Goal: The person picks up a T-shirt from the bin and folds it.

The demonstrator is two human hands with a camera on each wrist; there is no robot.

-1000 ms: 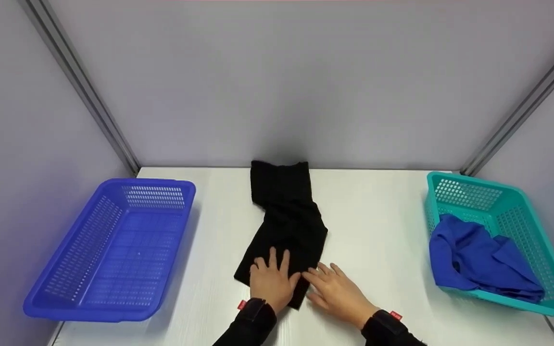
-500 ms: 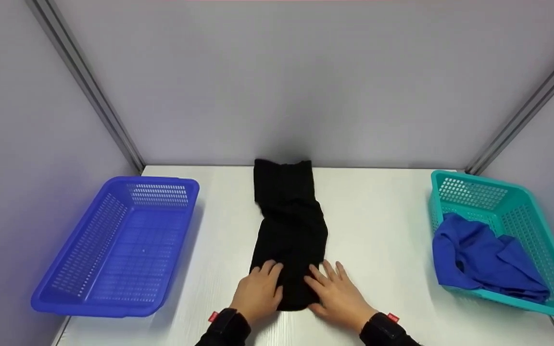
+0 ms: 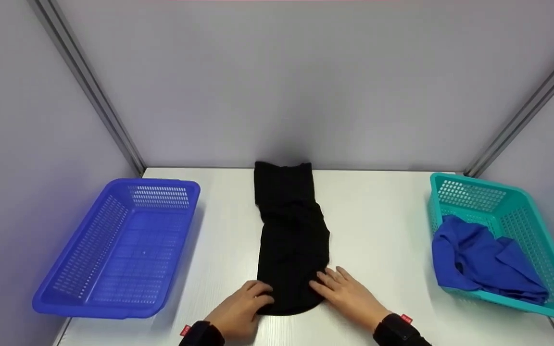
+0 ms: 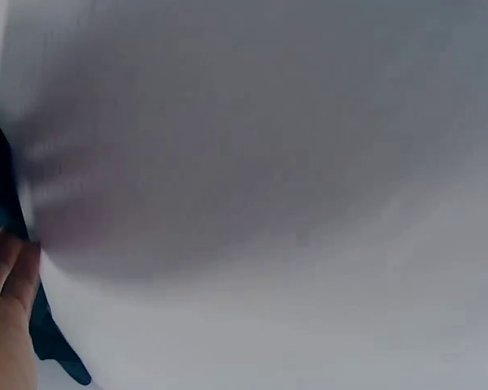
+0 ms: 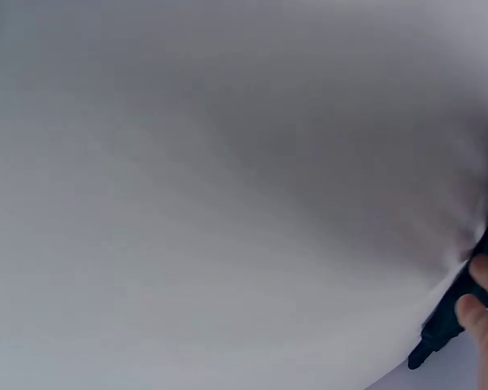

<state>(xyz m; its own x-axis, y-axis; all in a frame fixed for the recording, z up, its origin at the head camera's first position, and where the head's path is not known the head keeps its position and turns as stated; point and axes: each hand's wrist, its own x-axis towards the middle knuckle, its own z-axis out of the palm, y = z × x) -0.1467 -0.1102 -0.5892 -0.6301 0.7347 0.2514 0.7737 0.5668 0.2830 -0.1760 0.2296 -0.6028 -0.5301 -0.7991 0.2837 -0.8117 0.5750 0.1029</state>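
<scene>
Down the middle of the white table [image 3: 378, 216], we see a black cloth [image 3: 294, 245] laid lengthwise, its far end at twelve o'clock by the grey wall [image 3: 282, 72] and its rounded end at six. The black is deep and matt, so dark that much inner detail is lost to us. The far part forms a squarish panel with a slight dip along its top edge. Below that, the side at nine o'clock steps inward and a band of creases runs across. From there the cloth widens, bulging a little toward three o'clock, and lies fairly smooth down to its curved near edge. In both wrist views we get only a narrow piece of it at the border, which looks perhaps blue-green there.

At the cloth's seven o'clock, the person's left hand [image 3: 238, 312] touches the near corner, its fingers relaxed and gripping nothing. At five o'clock, the right hand [image 3: 351, 298] rests its fingers on the edge, extended and equally loose. We notice black cuffs [image 3: 396, 330] at both wrists, each with a small red tag [image 3: 185, 330].

Well apart at nine o'clock sits a blue basket [image 3: 132, 254]; at three, a teal basket [image 3: 527, 221] holds a crumpled blue cloth [image 3: 486, 259], partly draped over its near-left rim.
</scene>
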